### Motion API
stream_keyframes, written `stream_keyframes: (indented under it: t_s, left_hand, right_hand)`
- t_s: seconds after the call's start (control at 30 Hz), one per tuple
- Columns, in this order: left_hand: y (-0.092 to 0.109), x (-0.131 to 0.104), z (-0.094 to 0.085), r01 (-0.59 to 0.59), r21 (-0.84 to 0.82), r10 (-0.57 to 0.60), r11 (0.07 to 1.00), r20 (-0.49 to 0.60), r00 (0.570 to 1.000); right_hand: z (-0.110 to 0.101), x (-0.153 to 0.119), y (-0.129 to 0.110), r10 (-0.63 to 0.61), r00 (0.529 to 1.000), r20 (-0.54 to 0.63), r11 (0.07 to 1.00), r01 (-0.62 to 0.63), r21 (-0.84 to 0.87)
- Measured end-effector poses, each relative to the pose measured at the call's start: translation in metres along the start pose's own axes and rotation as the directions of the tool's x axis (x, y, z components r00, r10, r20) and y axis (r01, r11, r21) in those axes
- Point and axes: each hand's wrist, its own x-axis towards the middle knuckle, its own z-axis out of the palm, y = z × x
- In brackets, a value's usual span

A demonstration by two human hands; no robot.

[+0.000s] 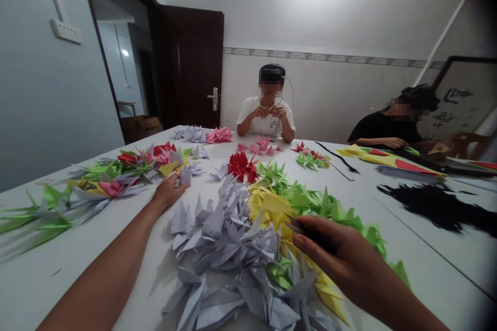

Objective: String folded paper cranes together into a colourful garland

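1. Head view: the grey paper heap lay on the white table.
2. The left hand, beyond the heap's left side, had its fingers bent narrow at a grey folded piece; whether they gripped it, I could not tell.
3. The right hand, at the heap's right side, held a dark pointed tool between thumb and fingers.
4. Yellow pieces adjoined the heap's right.

- A dark brown door stands open, its silver handle showing
- A cardboard box sits near it
- A white electrical panel hangs on the left wall
- A patterned border crosses the back wall
- A dark-framed board bears black writing
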Motion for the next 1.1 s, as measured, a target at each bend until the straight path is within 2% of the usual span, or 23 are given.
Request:
stream_keyframes:
  t_s: [0.13, 0.5, 0.67, 0.8, 0.87, 0.93, 1.03, 1.1]
  left_hand:
    - [-0.004, 0.001, 0.001, -0.021, 0.007, 0.021, 1.0, 0.089, 0.996]
    - [-0.001, -0.001, -0.007, -0.044, -0.064, 0.053, 0.997, 0.147, 0.988]
    - [0.001, -0.004, -0.009, -0.02, -0.14, 0.036, 0.99, 0.111, 0.993]
    - [0.006, -0.007, -0.012, -0.02, -0.268, 0.016, 0.963, -0.017, 1.0]
    - [0.018, -0.007, -0.016, -0.052, -0.361, 0.01, 0.931, -0.116, 0.993]
    - [0.04, -0.01, -0.022, -0.126, -0.457, 0.03, 0.88, -0.211, 0.977]
    - [0.092, -0.025, -0.036, -0.304, -0.561, 0.136, 0.77, -0.321, 0.937]
    - [0.132, -0.046, -0.048, -0.432, -0.583, 0.23, 0.688, -0.39, 0.892]
  right_hand:
    - [0.002, 0.0, 0.001, 0.024, 0.999, 0.027, 1.0, -0.024, 0.003]
    - [0.002, -0.002, 0.005, 0.019, 0.999, 0.035, 1.0, -0.018, -0.009]
    - [0.001, -0.002, 0.001, -0.007, 0.999, 0.047, 1.0, 0.007, -0.005]
    - [0.002, -0.003, -0.001, -0.008, 0.999, 0.054, 1.0, 0.007, 0.003]
    - [0.002, -0.003, -0.003, -0.013, 0.998, 0.063, 1.0, 0.011, 0.017]
    - [0.001, -0.003, -0.005, -0.031, 0.999, 0.043, 0.999, 0.029, 0.041]
    - [-0.004, -0.004, -0.009, -0.075, 0.996, -0.05, 0.995, 0.078, 0.068]
    - [-0.008, -0.007, -0.013, -0.111, 0.986, -0.127, 0.989, 0.122, 0.082]
